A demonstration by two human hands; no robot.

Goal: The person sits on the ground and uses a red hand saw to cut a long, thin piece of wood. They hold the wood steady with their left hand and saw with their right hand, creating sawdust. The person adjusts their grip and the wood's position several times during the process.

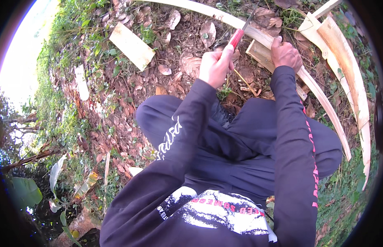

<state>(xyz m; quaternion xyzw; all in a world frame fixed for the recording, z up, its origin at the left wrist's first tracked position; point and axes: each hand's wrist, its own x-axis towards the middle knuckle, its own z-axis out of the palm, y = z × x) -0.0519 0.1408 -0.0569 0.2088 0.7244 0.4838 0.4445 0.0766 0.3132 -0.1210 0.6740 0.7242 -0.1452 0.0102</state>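
Note:
My left hand (pixel 218 66) is closed around the red handle of a knife (pixel 237 38). Its thin dark blade points up and away, lying against or just over a long pale strip of wood (pixel 323 98). The fisheye view bends this strip into an arc, running from the top edge down past my right knee. My right hand (pixel 286 55) is wrapped round the strip, right of the blade. Beneath the strip, close to my right hand, a short wooden block (pixel 260 55) rests on the ground, partly hidden. I sit cross-legged behind the work.
Several longer pale wood pieces (pixel 348 70) lie at the right. A flat rectangular board (pixel 132 46) rests at the upper left, with a smaller wood scrap (pixel 81 83) further left. Dry leaves (pixel 191 66) and grass cover the ground. Broad-leaved plants (pixel 26 192) grow at the lower left.

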